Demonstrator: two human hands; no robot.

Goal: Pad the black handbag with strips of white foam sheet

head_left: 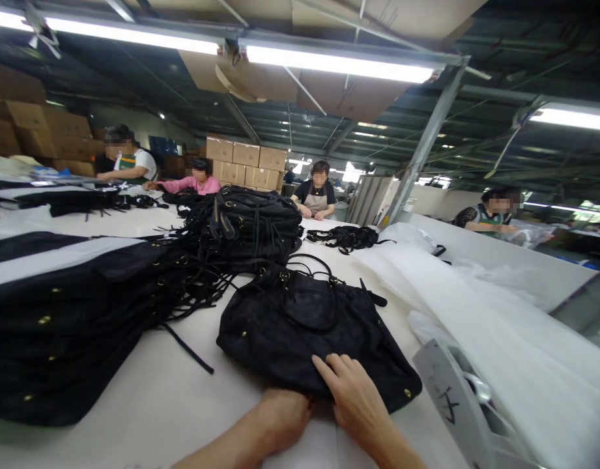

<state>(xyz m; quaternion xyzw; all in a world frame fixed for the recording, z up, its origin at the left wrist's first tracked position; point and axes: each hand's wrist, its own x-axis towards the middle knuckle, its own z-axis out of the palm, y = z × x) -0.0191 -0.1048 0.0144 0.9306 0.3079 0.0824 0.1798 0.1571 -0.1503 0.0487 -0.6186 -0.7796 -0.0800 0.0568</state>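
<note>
One black handbag (324,345) lies at the frame's lower centre, the right hand (354,394) resting slightly spread fingers on its near edge, the left hand (286,415) hiding its fingers, grip untellable, so uneven tugging could crease the soft material.

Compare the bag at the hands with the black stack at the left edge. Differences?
- Count: the bag is a single piece; the stack is several layers.
- Top: the bag has looped handles over its upper side; the stack has a white strip across it.
- Contact: the right hand touches the bag; neither hand touches the stack.
Shared: black, gold-coloured studs, on the white table.
</note>
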